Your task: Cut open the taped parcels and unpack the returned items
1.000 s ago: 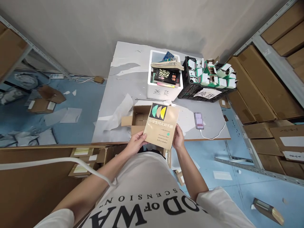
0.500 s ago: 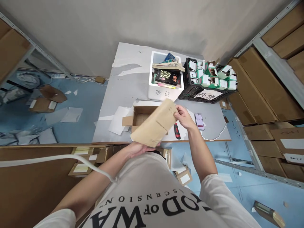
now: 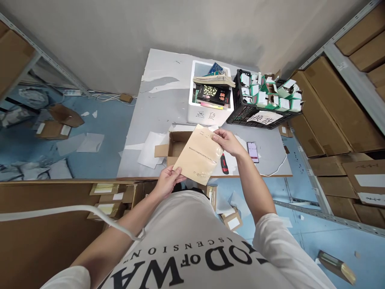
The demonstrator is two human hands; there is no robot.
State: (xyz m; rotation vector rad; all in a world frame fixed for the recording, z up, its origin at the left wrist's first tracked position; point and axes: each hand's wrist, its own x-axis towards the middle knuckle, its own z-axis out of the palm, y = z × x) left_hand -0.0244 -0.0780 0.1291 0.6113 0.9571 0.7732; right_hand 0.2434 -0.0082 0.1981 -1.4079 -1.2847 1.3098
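A thin tan book (image 3: pixel 198 154) with a glossy, printed cover is held tilted above the table's front edge. My left hand (image 3: pixel 168 180) is closed on its lower left corner, thumb on top. At the upper right edge, my right hand (image 3: pixel 228 142) pinches it, with a small white patch showing beside the fingers. Partly hidden behind the book is an open cardboard box (image 3: pixel 177 142). A red and black utility knife (image 3: pixel 224 164) lies just below my right hand, and a lit phone (image 3: pixel 252 152) is to its right.
A white foam box (image 3: pixel 209 116) of books stands at the back beside a black crate (image 3: pixel 237 106) filled with green and white cartons. White sheets (image 3: pixel 152 150) lie left of the cardboard box. Shelves with large cartons (image 3: pixel 339 100) flank the right side.
The book has turned so that its printed cover faces up. My left hand has moved from beneath it to grip its lower left corner. The right hand keeps hold of the upper right edge.
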